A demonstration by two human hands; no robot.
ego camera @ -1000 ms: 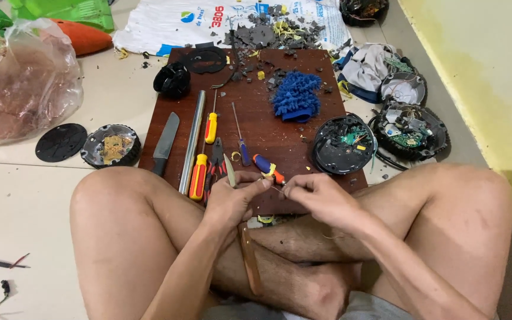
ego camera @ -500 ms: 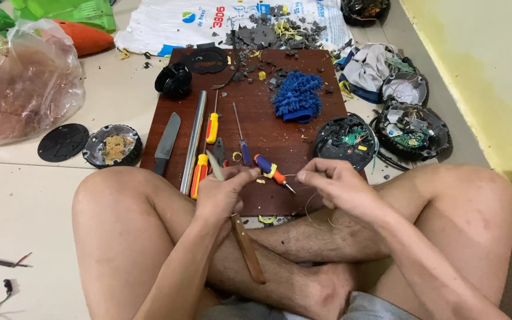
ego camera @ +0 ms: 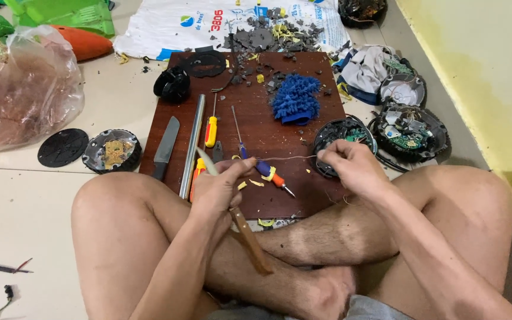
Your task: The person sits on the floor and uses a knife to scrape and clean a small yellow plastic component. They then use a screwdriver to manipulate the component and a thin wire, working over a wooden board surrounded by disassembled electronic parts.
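Step in hand: a thin pale wire (ego camera: pixel 285 158) is held taut between the two hands above the dark reddish-brown wooden board (ego camera: pixel 256 124); it appears to be stripped against a blade, though the contact point is too small to be sure.
Doing it well: the wire is best kept straight and taut, with the blade laid shallow against it and pressed lightly, so that only the covering is scraped and the strands are not cut.
Left hand (ego camera: pixel 220 186): closed firmly around a wooden-handled knife (ego camera: pixel 247 237), whose brown handle runs down towards 5 o'clock and whose pale blade tip points up towards 11 o'clock; the thumb is pressed on the near end of the wire.
Right hand (ego camera: pixel 351 166): fingertips pinched narrowly on the far end of the wire, at 3 o'clock from the left hand.
Wire position: stretched just above the board's near edge, over a small blue-and-orange-handled screwdriver (ego camera: pixel 268 172).
Nearby: a round black casing with a green circuit board (ego camera: pixel 342 133) lies just beyond the right hand at 12 o'clock; a long grey metal rod (ego camera: pixel 192 142) and a yellow-handled screwdriver (ego camera: pixel 211 127) lie at 11 o'clock from the left hand; a blue fluffy cloth (ego camera: pixel 296 98) rests farther up the board.
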